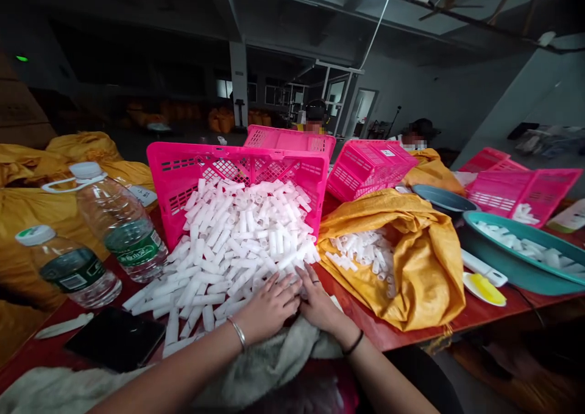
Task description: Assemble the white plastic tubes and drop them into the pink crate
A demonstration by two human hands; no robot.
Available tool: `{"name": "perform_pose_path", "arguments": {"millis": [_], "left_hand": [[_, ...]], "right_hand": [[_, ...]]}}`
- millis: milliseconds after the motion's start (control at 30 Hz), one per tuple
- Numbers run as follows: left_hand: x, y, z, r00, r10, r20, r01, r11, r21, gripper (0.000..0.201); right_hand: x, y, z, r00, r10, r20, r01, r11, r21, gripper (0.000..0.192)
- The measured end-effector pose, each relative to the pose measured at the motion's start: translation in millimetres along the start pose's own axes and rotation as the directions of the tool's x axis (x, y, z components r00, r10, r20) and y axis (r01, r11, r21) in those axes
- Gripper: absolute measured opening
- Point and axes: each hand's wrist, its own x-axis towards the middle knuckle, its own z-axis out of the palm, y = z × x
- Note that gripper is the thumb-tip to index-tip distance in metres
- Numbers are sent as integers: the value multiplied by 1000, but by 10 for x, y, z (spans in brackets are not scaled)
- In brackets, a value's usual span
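A large heap of short white plastic tubes [228,261] spills from a pink plastic crate [237,158] tipped on its side, its opening facing me. At the heap's near right edge, my left hand [276,307] lies over the tubes with fingers stretched out and slightly apart. Close beside it, my right hand [317,304] rests with extended fingers on the same edge. Whatever lies under both palms is hidden. A grey-green cloth [283,359] is spread below my wrists. Right of my hands, an orange woven sack [425,261] gapes, with more white tubes inside.
Two water bottles [132,243] and a black phone [116,339] occupy the table's left side. Rightward are a teal basin [512,261] of tubes, a white-handled tool with a yellow part [487,289] and more pink crates [372,167]. Two people [315,115] sit across the table.
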Motion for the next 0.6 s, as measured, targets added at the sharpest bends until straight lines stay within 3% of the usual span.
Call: {"name": "perform_pose_path", "arguments": {"millis": [67, 133, 233, 267, 333, 400, 533, 600], "left_hand": [[-35, 85, -97, 997, -76, 32, 78, 994, -72, 32], [-49, 229, -201, 982, -188, 14, 188, 978, -93, 35], [-48, 572, -266, 957, -285, -46, 279, 954, -112, 34], [-46, 698, -251, 957, -286, -53, 279, 953, -118, 33], [-41, 908, -180, 957, -286, -47, 279, 952, -129, 35], [-40, 1006, -98, 934, -354, -41, 347, 930, -123, 40], [-31, 857, -50, 852, -521, -54, 516, 853, -82, 50], [4, 716, -91, 865, -501, -21, 498, 863, -81, 47]], "right_hand": [[0, -2, -238, 1000, -6, -16, 5, 998, -55, 70], [63, 102, -597, 985, 58, -161, -82, 986, -143, 56], [209, 438, -1181, 867, 228, -444, -343, 918, -198, 52], [252, 568, -1328, 815, 279, -509, -427, 882, -200, 55], [309, 797, -1487, 759, 340, -555, -525, 824, -214, 55], [321, 937, -1460, 776, 345, -529, -533, 806, -258, 47], [230, 940, -1110, 893, 252, -373, -388, 852, -352, 29], [152, 877, -940, 945, 203, -255, -286, 892, -350, 26]]}}
